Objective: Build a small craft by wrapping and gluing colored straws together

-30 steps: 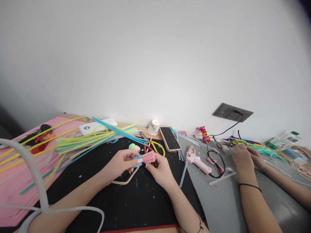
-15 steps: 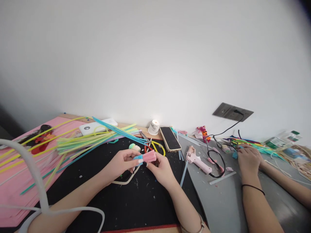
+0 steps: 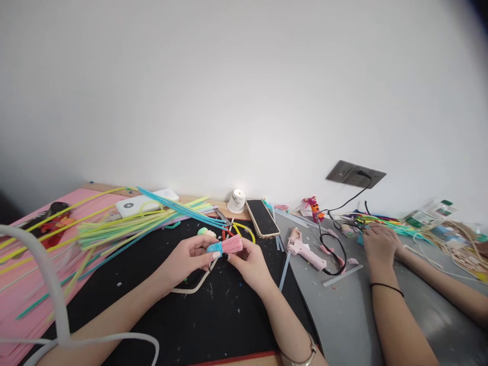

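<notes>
Already the straw bundle (image 3: 225, 246) of short pink and blue pieces looks gathered, pinched by the left hand (image 3: 185, 257) at its blue end and the right hand (image 3: 248, 264) under its pink end, just in front of the phone (image 3: 261, 217), while the long straws (image 3: 125, 223) left of the phone lie uncut.

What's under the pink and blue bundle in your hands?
Under the bundle: black mat, a cream strip curving across it. Left hand and right hand hide the spot directly below.

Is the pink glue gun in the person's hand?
No, the pink glue gun lies on the grey mat; the left hand and right hand hold a pink and blue bundle.
</notes>
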`<act>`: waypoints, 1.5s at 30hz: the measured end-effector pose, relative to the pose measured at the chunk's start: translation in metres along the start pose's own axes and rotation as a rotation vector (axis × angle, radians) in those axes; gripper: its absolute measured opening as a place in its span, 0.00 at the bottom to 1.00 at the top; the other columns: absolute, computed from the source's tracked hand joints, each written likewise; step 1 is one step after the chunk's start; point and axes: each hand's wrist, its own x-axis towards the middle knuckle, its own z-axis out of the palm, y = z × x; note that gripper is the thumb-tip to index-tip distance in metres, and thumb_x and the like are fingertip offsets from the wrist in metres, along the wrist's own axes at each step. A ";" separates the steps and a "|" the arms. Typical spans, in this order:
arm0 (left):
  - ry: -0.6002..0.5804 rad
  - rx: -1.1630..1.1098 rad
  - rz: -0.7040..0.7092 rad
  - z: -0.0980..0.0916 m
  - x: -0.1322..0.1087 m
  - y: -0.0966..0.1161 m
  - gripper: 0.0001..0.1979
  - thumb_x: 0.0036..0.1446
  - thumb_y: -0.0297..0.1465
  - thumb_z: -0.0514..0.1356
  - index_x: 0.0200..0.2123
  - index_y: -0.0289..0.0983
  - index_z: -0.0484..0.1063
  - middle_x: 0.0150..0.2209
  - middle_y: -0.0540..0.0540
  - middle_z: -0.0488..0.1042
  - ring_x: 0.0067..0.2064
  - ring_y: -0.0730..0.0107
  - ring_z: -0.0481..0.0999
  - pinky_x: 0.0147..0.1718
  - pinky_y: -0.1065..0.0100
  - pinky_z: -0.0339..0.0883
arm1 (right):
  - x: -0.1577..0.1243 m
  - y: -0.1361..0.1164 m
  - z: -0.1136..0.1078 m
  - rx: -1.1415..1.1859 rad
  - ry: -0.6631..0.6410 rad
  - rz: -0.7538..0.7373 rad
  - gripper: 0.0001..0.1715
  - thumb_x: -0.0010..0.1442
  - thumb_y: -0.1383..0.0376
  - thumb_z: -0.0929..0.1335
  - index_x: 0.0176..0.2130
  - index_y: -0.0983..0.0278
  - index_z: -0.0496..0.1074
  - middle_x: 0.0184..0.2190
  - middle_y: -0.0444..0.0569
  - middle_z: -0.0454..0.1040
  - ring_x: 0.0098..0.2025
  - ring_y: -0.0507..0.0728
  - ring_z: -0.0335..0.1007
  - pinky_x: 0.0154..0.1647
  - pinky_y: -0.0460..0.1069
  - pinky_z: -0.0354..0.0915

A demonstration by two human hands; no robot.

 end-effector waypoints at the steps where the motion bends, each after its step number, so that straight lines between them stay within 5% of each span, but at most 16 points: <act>1: 0.007 -0.008 0.003 0.000 0.000 0.000 0.19 0.46 0.35 0.69 0.41 0.35 0.73 0.34 0.50 0.76 0.27 0.74 0.71 0.27 0.70 0.71 | 0.000 0.000 0.000 -0.001 0.004 0.001 0.11 0.51 0.67 0.71 0.38 0.66 0.74 0.33 0.47 0.76 0.33 0.54 0.69 0.39 0.49 0.66; 16: 0.011 -0.017 0.022 -0.002 0.000 -0.002 0.20 0.46 0.36 0.69 0.43 0.36 0.73 0.39 0.47 0.76 0.28 0.72 0.73 0.29 0.68 0.72 | 0.000 0.000 0.002 0.014 0.011 0.011 0.12 0.51 0.65 0.72 0.38 0.65 0.75 0.33 0.47 0.76 0.32 0.54 0.69 0.36 0.48 0.65; 25: 0.073 -0.058 -0.011 0.003 -0.002 0.008 0.18 0.52 0.43 0.63 0.41 0.35 0.73 0.22 0.54 0.70 0.24 0.72 0.72 0.29 0.69 0.71 | 0.000 0.000 0.001 0.021 0.024 0.005 0.11 0.50 0.64 0.72 0.36 0.65 0.74 0.30 0.45 0.73 0.30 0.52 0.67 0.34 0.47 0.64; 45: 0.100 -0.010 0.036 -0.001 -0.001 0.005 0.17 0.53 0.44 0.61 0.23 0.38 0.65 0.17 0.53 0.71 0.21 0.71 0.70 0.26 0.69 0.67 | 0.002 -0.002 0.003 0.060 0.014 0.010 0.13 0.49 0.59 0.73 0.34 0.64 0.73 0.26 0.43 0.71 0.28 0.52 0.64 0.32 0.47 0.62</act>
